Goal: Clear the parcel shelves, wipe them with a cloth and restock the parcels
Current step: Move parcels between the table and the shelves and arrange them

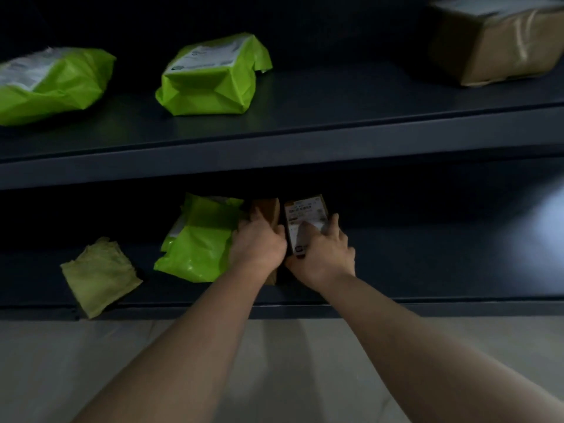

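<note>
Two dark tiers | upper shelf [335, 96] | lower shelf [427, 270]: cloth [100, 274] | pale floor [45, 361]

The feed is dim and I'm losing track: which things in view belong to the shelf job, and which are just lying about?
Job: left hand gripping brown box; right hand gripping labelled box; lower green parcel; cloth; on the upper shelf: left green parcel, middle green parcel, taped brown parcel.
Lying about: nothing; only the floor below.

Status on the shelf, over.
Left hand grips brown box, right hand grips labelled box, lower shelf. Green parcel crowds left hand. Cloth lying farther left.
</note>
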